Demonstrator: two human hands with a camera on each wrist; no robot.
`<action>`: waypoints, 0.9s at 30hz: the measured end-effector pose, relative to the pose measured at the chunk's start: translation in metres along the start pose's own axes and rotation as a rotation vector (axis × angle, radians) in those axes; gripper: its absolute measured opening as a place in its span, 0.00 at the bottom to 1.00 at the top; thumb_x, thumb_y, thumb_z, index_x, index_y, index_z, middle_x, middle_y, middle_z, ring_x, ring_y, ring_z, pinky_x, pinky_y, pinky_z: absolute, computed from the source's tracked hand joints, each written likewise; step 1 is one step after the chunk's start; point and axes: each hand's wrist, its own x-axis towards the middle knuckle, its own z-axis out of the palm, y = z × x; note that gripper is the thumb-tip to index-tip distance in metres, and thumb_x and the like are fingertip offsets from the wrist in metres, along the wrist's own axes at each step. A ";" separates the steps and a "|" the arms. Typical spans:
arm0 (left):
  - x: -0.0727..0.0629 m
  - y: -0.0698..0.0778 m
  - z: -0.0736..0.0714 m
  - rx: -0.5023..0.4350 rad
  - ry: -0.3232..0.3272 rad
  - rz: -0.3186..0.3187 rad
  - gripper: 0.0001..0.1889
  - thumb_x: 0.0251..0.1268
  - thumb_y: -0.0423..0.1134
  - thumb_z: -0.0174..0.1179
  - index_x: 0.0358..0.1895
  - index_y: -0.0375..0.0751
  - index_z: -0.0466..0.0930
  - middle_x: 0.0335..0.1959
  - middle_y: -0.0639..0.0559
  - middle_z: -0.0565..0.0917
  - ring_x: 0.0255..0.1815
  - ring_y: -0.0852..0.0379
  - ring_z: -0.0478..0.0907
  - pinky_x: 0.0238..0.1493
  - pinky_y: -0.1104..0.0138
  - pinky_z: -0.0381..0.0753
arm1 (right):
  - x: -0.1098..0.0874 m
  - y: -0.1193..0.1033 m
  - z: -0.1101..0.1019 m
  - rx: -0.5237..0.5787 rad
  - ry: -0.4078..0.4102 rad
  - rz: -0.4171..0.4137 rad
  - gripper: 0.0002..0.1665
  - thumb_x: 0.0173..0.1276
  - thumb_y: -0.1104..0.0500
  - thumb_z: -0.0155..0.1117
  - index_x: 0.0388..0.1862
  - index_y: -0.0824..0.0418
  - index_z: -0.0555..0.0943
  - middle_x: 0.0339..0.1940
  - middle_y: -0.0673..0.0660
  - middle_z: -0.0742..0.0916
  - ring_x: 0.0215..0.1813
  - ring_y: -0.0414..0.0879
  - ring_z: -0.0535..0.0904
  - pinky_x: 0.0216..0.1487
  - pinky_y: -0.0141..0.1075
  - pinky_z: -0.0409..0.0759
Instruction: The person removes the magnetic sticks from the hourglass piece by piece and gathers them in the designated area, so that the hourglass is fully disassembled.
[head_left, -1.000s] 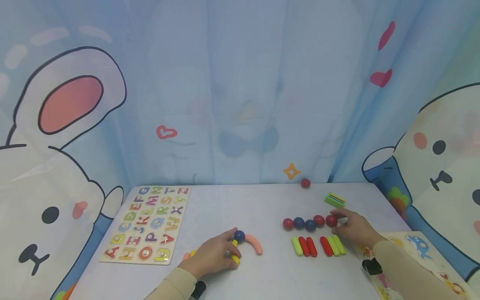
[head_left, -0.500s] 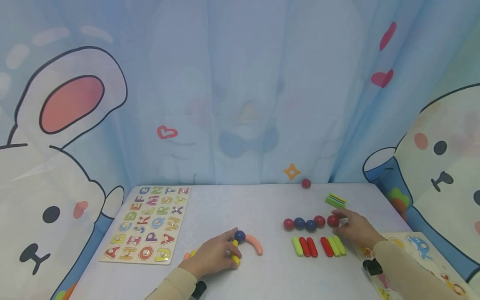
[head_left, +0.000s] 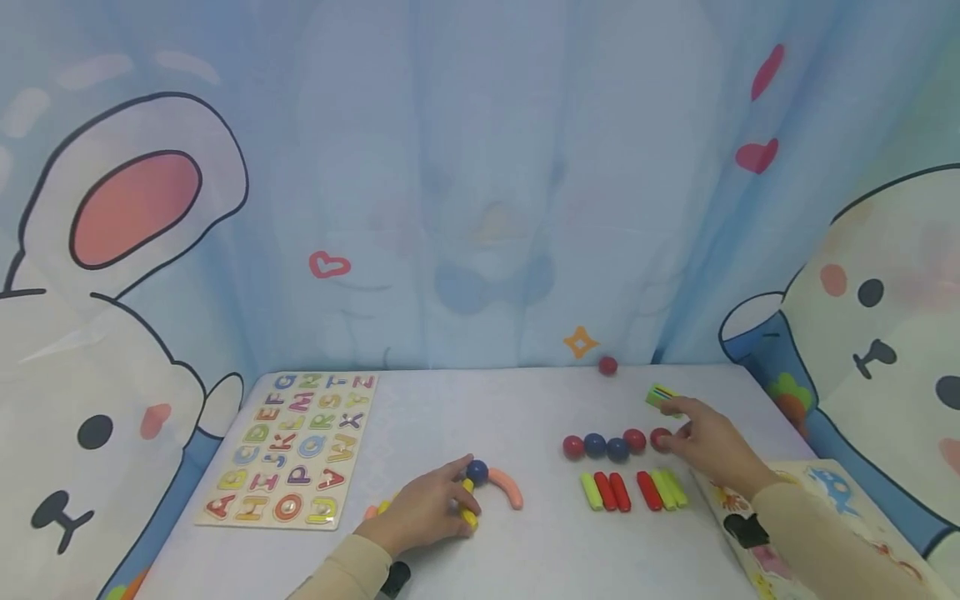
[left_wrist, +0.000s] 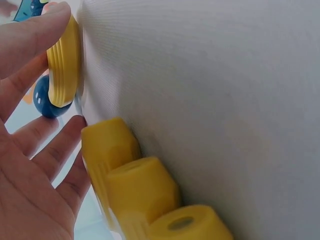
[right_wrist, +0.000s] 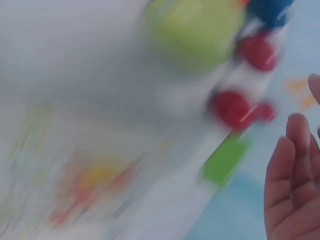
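My left hand (head_left: 423, 510) pinches a yellow ridged block (left_wrist: 65, 67) between thumb and forefinger, low over the table, its other fingers spread. Just beyond are a blue ball (head_left: 477, 472) and a pink curved piece (head_left: 506, 488). Several yellow pegs (left_wrist: 132, 187) lie beneath that hand, mostly hidden in the head view. My right hand (head_left: 712, 446) hovers with loosely extended fingers by the end red ball (head_left: 660, 439), its fingertips overlapping the green striped block (head_left: 660, 395). In the right wrist view, nothing shows between the fingers, and the scene is blurred.
A row of red and blue balls (head_left: 618, 450) lies right of centre. Before it lie red sticks (head_left: 619, 492) and light-green sticks (head_left: 591, 492). One red ball (head_left: 607, 366) rests at the far edge. An alphabet board (head_left: 288, 450) is left; a picture board (head_left: 832, 492) lies under the right forearm.
My right hand has left the end red ball and shifted slightly away from me and left, toward the green block. My left hand stays where it was.
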 end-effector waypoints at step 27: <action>0.005 -0.003 0.001 0.032 0.022 0.002 0.27 0.43 0.56 0.79 0.52 0.59 0.87 0.52 0.60 0.79 0.54 0.59 0.74 0.61 0.60 0.75 | 0.003 -0.146 0.135 -0.007 -0.357 -0.331 0.35 0.64 0.52 0.74 0.70 0.44 0.73 0.47 0.45 0.80 0.38 0.40 0.75 0.44 0.38 0.81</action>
